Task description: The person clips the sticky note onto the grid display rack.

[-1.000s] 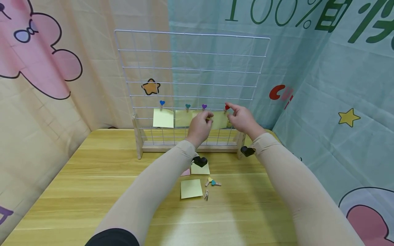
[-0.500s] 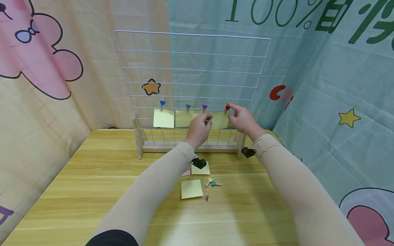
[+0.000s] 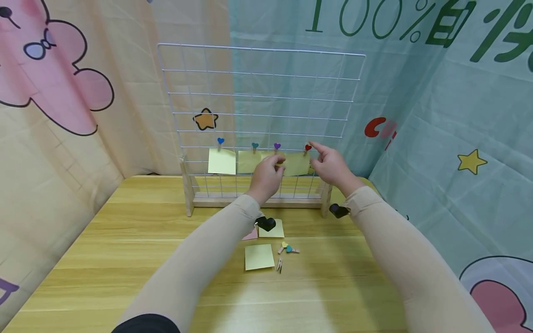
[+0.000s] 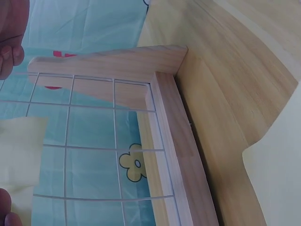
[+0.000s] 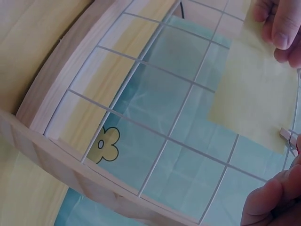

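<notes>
Several pale yellow sticky notes hang in a row on a white wire grid [image 3: 266, 97], under small heart clothespins. At the right end, a red heart clothespin [image 3: 308, 147] holds the last note [image 3: 297, 165]. My right hand [image 3: 334, 170] is beside that clothespin, index finger extended close to the red heart. My left hand [image 3: 266, 179] is in front of the notes below the purple heart clothespin [image 3: 277, 146], fingers loosely bent. In the right wrist view, the clothespin [image 5: 287, 135] grips the note [image 5: 249, 89] by its edge. Some fingertips are out of view.
Wooden feet [image 3: 187, 189] support the grid on the wooden table [image 3: 137, 259]. Nearer lie another yellow note [image 3: 259, 257], more notes [image 3: 271, 229] partly behind the left wrist, and several loose clothespins [image 3: 287, 249]. Printed curtains stand behind.
Both hands have drawn slightly away from the end note: my left hand a little down and left, my right index finger a little right of the red heart. The notes stay hanging.
</notes>
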`<state>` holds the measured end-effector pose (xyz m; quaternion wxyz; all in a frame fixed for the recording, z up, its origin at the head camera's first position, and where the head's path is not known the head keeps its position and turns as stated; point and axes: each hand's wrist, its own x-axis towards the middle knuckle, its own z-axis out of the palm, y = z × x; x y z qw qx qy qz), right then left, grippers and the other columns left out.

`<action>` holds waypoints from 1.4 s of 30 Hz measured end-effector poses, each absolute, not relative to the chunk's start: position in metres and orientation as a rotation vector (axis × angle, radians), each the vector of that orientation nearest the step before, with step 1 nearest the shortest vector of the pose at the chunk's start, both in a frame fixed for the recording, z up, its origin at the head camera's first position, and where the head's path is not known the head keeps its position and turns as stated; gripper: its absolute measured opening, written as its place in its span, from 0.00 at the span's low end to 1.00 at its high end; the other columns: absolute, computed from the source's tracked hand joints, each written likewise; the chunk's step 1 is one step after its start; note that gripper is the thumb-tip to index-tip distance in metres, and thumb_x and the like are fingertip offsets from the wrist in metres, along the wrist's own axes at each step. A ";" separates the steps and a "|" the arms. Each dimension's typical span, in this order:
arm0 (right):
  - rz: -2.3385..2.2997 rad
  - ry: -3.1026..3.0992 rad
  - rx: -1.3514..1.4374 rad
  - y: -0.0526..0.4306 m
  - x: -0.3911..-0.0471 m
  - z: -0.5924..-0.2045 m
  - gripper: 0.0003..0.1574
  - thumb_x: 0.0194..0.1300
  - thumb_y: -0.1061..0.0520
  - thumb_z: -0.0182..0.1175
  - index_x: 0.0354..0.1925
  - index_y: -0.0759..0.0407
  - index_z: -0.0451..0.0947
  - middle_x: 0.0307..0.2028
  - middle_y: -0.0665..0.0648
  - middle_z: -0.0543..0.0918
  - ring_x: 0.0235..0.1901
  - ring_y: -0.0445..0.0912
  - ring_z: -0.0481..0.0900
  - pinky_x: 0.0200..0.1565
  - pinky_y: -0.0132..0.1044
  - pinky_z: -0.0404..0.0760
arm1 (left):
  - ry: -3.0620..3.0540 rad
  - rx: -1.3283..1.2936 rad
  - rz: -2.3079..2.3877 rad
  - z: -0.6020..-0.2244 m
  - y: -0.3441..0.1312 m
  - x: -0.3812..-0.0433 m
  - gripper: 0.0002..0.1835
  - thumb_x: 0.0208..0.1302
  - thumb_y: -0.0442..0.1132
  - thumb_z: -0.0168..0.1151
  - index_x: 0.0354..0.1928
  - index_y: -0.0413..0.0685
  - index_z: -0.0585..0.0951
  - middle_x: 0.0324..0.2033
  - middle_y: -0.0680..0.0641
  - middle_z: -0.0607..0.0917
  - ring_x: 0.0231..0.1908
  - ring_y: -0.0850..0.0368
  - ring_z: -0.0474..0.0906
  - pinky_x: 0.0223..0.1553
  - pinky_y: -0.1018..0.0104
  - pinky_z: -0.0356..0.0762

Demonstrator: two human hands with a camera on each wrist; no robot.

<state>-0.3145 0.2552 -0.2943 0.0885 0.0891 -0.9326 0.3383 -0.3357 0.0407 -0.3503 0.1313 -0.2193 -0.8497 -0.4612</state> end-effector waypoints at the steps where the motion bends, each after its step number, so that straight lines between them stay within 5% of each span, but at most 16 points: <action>1: 1.013 -2.775 0.267 0.255 -0.313 -0.295 0.39 0.80 0.56 0.52 0.83 0.44 0.57 0.15 0.47 0.63 0.15 0.44 0.61 0.20 0.38 0.67 | -2.464 -0.642 -1.337 -0.350 0.040 -0.335 0.15 0.79 0.36 0.58 0.62 0.45 0.82 0.57 0.45 0.85 0.53 0.52 0.86 0.53 0.60 0.87; 19: 0.979 -2.748 0.322 0.262 -0.299 -0.304 0.40 0.79 0.56 0.55 0.83 0.45 0.58 0.15 0.48 0.62 0.15 0.45 0.60 0.20 0.38 0.65 | -2.490 -0.823 -1.264 -0.344 0.011 -0.318 0.19 0.78 0.40 0.61 0.66 0.45 0.79 0.62 0.45 0.83 0.52 0.52 0.87 0.52 0.59 0.88; 30: 0.965 -2.761 0.370 0.260 -0.284 -0.312 0.37 0.78 0.53 0.60 0.80 0.51 0.64 0.18 0.50 0.69 0.16 0.45 0.63 0.22 0.38 0.66 | -2.537 -0.875 -1.356 -0.347 -0.017 -0.304 0.24 0.76 0.43 0.64 0.69 0.45 0.77 0.63 0.44 0.82 0.51 0.52 0.86 0.49 0.58 0.88; 42: 0.993 -2.800 0.422 0.256 -0.269 -0.329 0.37 0.76 0.52 0.64 0.78 0.54 0.67 0.36 0.58 0.85 0.26 0.48 0.72 0.26 0.37 0.70 | -2.550 -0.876 -1.348 -0.355 -0.043 -0.289 0.24 0.76 0.43 0.66 0.69 0.44 0.77 0.60 0.46 0.83 0.50 0.53 0.86 0.50 0.57 0.88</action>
